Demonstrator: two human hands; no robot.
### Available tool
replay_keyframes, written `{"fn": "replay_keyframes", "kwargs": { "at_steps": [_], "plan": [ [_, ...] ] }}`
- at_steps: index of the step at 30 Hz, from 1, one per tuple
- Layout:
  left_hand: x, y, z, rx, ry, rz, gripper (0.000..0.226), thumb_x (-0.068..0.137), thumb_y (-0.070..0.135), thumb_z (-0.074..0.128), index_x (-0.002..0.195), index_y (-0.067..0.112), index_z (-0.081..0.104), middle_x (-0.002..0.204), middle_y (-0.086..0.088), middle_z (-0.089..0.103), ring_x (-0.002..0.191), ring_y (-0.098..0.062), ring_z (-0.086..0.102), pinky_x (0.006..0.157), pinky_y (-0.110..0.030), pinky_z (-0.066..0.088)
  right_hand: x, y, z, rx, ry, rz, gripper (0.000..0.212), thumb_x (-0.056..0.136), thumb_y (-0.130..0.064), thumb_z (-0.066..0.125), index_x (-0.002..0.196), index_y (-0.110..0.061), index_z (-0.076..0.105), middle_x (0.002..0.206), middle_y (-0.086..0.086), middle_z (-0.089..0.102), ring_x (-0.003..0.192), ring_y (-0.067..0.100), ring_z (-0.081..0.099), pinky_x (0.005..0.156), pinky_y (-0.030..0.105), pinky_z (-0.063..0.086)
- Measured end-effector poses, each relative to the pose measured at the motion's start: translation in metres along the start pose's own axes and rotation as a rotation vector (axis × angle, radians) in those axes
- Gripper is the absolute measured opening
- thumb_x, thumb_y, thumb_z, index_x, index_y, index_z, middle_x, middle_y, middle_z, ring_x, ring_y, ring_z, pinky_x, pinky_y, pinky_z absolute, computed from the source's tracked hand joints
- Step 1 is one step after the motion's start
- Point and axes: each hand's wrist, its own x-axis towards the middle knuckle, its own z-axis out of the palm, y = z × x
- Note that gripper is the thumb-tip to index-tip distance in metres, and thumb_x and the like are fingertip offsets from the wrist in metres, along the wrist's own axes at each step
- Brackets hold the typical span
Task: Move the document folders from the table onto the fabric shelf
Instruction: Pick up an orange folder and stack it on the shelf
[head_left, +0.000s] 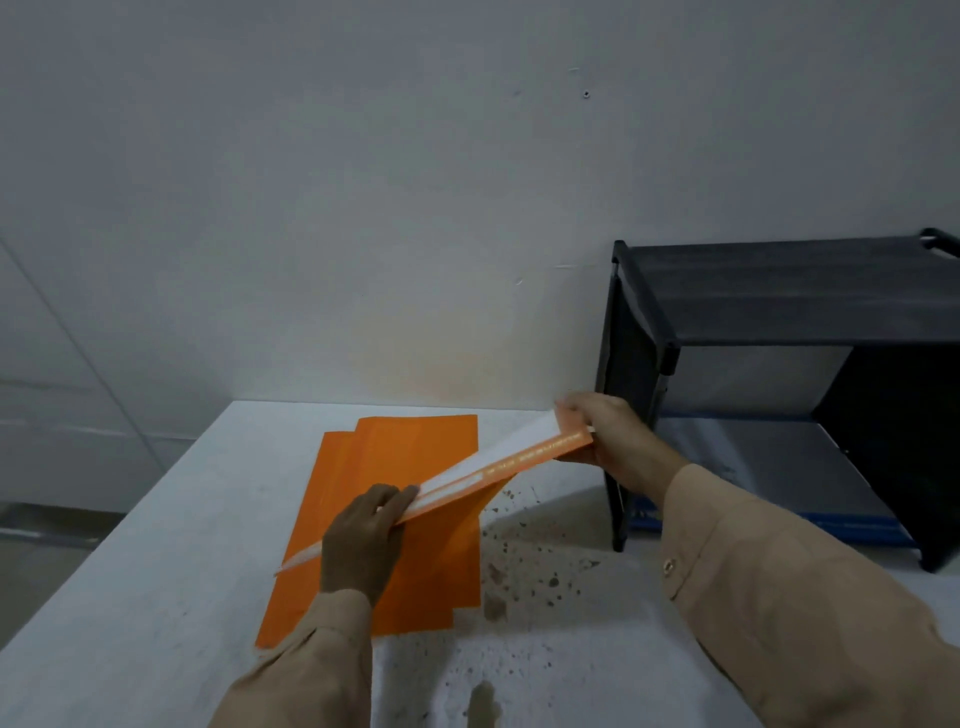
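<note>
Left hand (366, 535) and right hand (597, 434) pinch a folder (498, 465) by its ends, fingers (400, 496) closed on its edge, tilted above the worktop (156, 597); thin and light, it looks likely to flex; beneath the fingers lie more folders (415, 571); beyond the right fingers stands the shelf (779, 291).

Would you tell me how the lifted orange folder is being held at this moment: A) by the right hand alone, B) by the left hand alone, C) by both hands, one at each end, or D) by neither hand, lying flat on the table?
C: the left hand grips the near end of the lifted folder and the right hand the far end.
</note>
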Motion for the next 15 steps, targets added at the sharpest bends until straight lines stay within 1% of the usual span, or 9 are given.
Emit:
{"fn": "replay_keyframes", "kwargs": {
  "at_steps": [2, 3, 5, 6, 8, 10, 12, 13, 15],
  "plan": [
    [-0.013, 0.007, 0.004, -0.029, -0.027, 0.008, 0.054, 0.056, 0.008, 0.069, 0.107, 0.020, 0.053, 0.083, -0.014, 0.076, 0.063, -0.030, 0.072, 0.045, -0.036, 0.059, -0.007, -0.002, -0.003, -0.160, -0.026, -0.005, 0.038, 0.090, -0.003, 0.046, 0.128, -0.006, 0.047, 0.092, 0.007, 0.056, 0.069, 0.016, 0.057, 0.055, 0.021, 0.050],
    [-0.017, 0.010, 0.005, -0.030, -0.042, 0.022, 0.052, 0.060, 0.015, 0.067, 0.109, 0.021, 0.052, 0.085, -0.013, 0.077, 0.065, -0.029, 0.073, 0.047, -0.035, 0.059, -0.010, -0.003, -0.004, -0.232, -0.022, -0.019, 0.042, 0.089, 0.001, 0.043, 0.130, -0.008, 0.046, 0.091, 0.005, 0.056, 0.065, 0.015, 0.056, 0.052, 0.020, 0.049],
    [-0.028, 0.018, 0.003, -0.052, -0.127, 0.044, 0.037, 0.082, 0.040, 0.051, 0.112, 0.020, 0.058, 0.090, -0.010, 0.077, 0.067, -0.024, 0.075, 0.049, -0.030, 0.059, -0.017, -0.004, -0.009, -0.309, -0.001, -0.042, 0.046, 0.089, 0.003, 0.040, 0.131, -0.013, 0.045, 0.096, 0.005, 0.055, 0.060, 0.015, 0.055, 0.048, 0.019, 0.046],
    [-0.032, 0.020, 0.001, -0.043, -0.175, 0.042, 0.051, 0.089, 0.053, 0.036, 0.111, 0.017, 0.064, 0.092, -0.008, 0.078, 0.069, -0.022, 0.075, 0.051, -0.029, 0.059, -0.020, -0.005, -0.011, -0.337, 0.007, -0.056, 0.046, 0.090, 0.003, 0.039, 0.132, -0.015, 0.046, 0.101, 0.006, 0.053, 0.060, 0.016, 0.055, 0.048, 0.019, 0.045],
    [-0.038, 0.033, -0.004, -0.157, -0.259, -0.025, 0.086, 0.083, 0.074, 0.016, 0.112, 0.012, 0.068, 0.103, -0.008, 0.076, 0.082, -0.024, 0.075, 0.064, -0.033, 0.060, -0.028, -0.006, -0.018, -0.378, 0.015, -0.093, 0.047, 0.090, 0.004, 0.039, 0.131, -0.019, 0.046, 0.098, 0.005, 0.054, 0.061, 0.016, 0.055, 0.049, 0.021, 0.046],
    [-0.041, 0.042, -0.001, -0.348, -0.307, -0.250, 0.113, 0.061, 0.092, 0.008, 0.124, 0.015, 0.061, 0.124, -0.006, 0.066, 0.110, -0.027, 0.065, 0.091, -0.038, 0.051, -0.038, -0.007, -0.027, -0.384, 0.003, -0.122, 0.046, 0.091, 0.002, 0.039, 0.129, -0.021, 0.046, 0.087, -0.002, 0.054, 0.061, 0.015, 0.057, 0.047, 0.018, 0.048],
    [-0.040, 0.055, 0.005, -0.613, -0.337, -0.604, 0.128, 0.047, 0.099, 0.004, 0.132, 0.017, 0.053, 0.139, -0.006, 0.053, 0.126, -0.027, 0.051, 0.105, -0.038, 0.038, -0.049, -0.006, -0.037, -0.367, -0.023, -0.142, 0.041, 0.092, 0.000, 0.041, 0.125, -0.024, 0.048, 0.086, -0.003, 0.055, 0.060, 0.014, 0.057, 0.043, 0.015, 0.048],
    [-0.036, 0.065, 0.004, -0.795, -0.318, -0.843, 0.122, 0.053, 0.096, 0.008, 0.136, 0.016, 0.048, 0.145, -0.009, 0.047, 0.130, -0.029, 0.046, 0.110, -0.042, 0.035, -0.053, -0.006, -0.042, -0.360, -0.033, -0.157, 0.039, 0.092, 0.000, 0.041, 0.122, -0.024, 0.050, 0.087, -0.001, 0.057, 0.059, 0.014, 0.056, 0.043, 0.015, 0.048],
    [-0.031, 0.087, 0.006, -1.174, -0.361, -1.262, 0.090, 0.079, 0.076, 0.018, 0.145, 0.016, 0.033, 0.153, -0.013, 0.033, 0.136, -0.038, 0.036, 0.112, -0.052, 0.029, -0.062, -0.004, -0.052, -0.375, -0.047, -0.186, 0.038, 0.092, 0.001, 0.043, 0.119, -0.024, 0.053, 0.089, -0.002, 0.058, 0.059, 0.014, 0.056, 0.043, 0.014, 0.048]
  ]
}}
